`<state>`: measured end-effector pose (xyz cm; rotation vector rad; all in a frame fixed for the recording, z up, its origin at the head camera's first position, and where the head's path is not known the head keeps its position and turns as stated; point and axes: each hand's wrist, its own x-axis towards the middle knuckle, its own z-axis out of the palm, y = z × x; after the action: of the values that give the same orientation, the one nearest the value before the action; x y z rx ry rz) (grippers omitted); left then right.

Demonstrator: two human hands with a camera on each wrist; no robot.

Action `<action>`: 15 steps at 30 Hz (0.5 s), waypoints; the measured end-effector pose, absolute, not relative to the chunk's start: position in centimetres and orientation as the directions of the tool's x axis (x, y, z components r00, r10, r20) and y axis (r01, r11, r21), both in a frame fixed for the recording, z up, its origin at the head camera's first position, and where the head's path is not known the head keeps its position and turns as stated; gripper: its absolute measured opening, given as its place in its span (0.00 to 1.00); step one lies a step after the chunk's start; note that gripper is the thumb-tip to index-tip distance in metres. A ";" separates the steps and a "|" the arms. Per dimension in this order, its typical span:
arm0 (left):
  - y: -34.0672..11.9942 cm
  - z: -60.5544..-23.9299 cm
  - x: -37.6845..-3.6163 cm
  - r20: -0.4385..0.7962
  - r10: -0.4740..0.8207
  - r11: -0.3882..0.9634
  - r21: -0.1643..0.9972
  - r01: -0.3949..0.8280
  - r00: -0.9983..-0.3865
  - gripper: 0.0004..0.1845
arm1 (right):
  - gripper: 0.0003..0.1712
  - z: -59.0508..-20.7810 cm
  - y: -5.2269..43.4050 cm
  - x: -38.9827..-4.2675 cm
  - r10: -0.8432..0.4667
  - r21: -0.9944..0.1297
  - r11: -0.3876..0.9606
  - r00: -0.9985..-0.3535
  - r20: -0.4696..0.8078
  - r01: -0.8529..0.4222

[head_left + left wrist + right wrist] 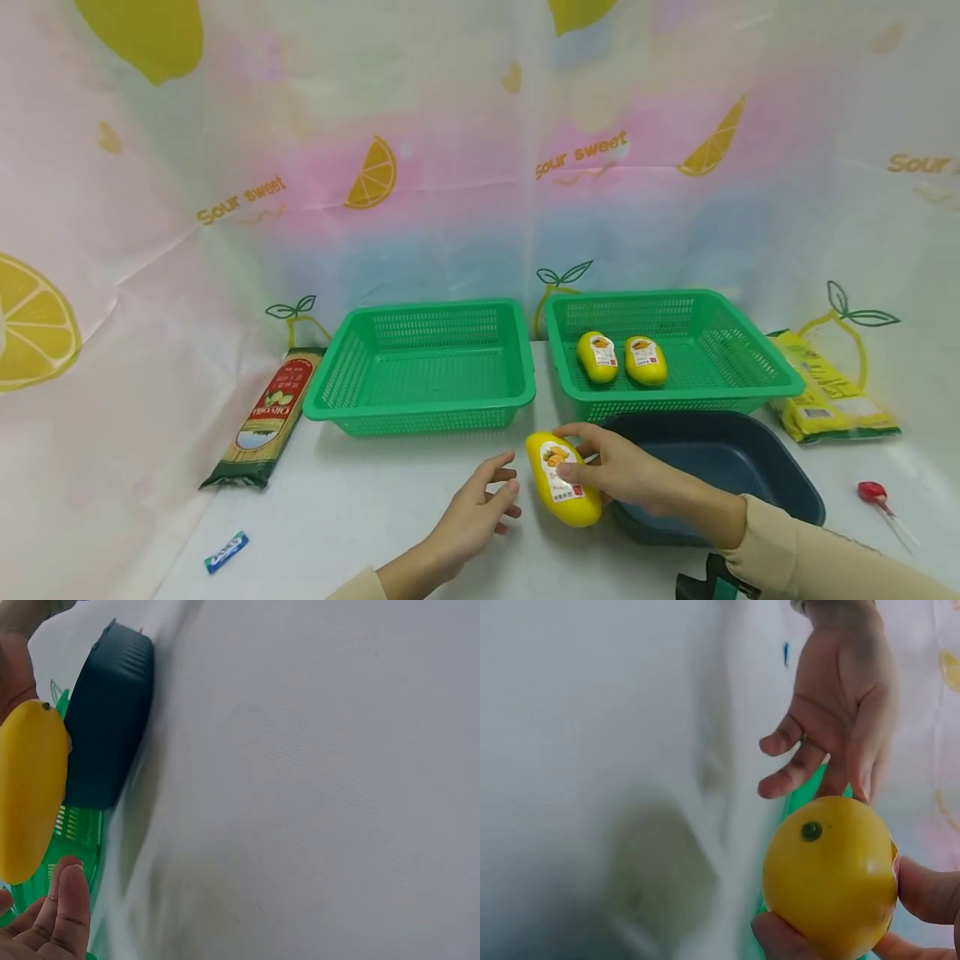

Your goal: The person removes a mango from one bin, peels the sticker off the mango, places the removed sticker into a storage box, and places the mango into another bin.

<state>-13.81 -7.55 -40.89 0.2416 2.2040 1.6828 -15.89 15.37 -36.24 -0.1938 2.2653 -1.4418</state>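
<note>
White table (360,479) | mango's (564,481) long axis slants, upper end left | hands: right (633,472) pinching it, left (472,512) loosely spread

This looks like a staged tabletop set, with a citrus-printed backdrop (450,108) behind and beside the white table (322,517).

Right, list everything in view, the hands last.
Left basket: 1, green, back left
Right basket: 1, green, back right
Basin: 1, dark blue, before right basket
Basket mangoes: 2, yellow, in right basket
Held mango: 1, yellow, in right hand
Long packet: 1, red and tan, by left basket
Bag: 1, yellow, by right basket
Lollipop: 1, red, far right
Small wrapped stick: 1, blue, front left
Tabletop: 1, white, under the baskets
Backdrop: 1, pastel, behind the baskets
Unclear object: 1, black and green, bottom edge
Sleeves: 2, beige, bottom edge
Left hand: 1, bare, beside held mango
Right hand: 1, bare, on held mango
</note>
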 end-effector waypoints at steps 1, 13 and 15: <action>-7.8 -40.9 -13.7 -0.182 0.341 0.282 0.956 -0.084 -0.922 0.31 | 0.34 -36.5 15.0 -15.9 -0.343 -0.888 0.442 -0.891 -0.297 0.126; -9.6 -41.5 -13.3 -0.198 0.317 0.313 0.945 -0.095 -0.928 0.44 | 0.31 -39.1 11.8 -16.2 -0.215 -0.884 0.422 -0.925 -0.312 0.200; -9.5 -41.5 -13.5 -0.186 0.311 0.315 0.945 -0.084 -0.932 0.46 | 0.31 -39.2 11.4 -16.3 -0.188 -0.886 0.417 -0.935 -0.301 0.201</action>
<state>-13.47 -9.55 -41.51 0.2033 2.2536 1.6504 -16.27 11.37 -39.22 0.0116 2.3234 -1.5256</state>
